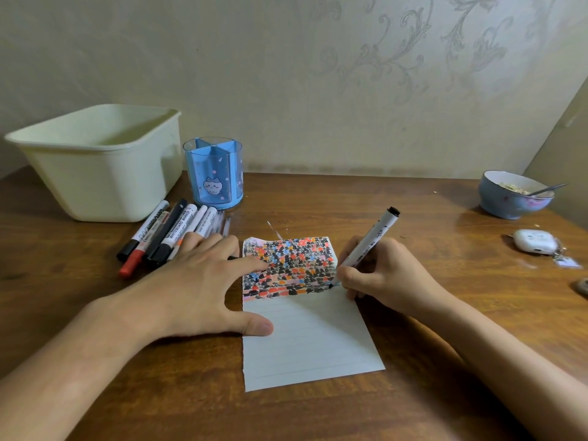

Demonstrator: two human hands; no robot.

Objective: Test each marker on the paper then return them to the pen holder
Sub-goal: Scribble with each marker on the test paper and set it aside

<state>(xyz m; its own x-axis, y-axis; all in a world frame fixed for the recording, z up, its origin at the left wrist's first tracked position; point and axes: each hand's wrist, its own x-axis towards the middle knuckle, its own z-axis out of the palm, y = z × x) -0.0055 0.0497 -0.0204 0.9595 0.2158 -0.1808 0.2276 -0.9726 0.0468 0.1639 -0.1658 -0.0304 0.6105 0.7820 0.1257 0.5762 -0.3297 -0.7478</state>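
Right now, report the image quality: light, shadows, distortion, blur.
Head view: soft, dim, even light; faint shadows under the left hand and right hand on the paper. Wide-angle bending curves the table edge and stretches the forearms. The marker print is slightly smeared; no harsh glare.
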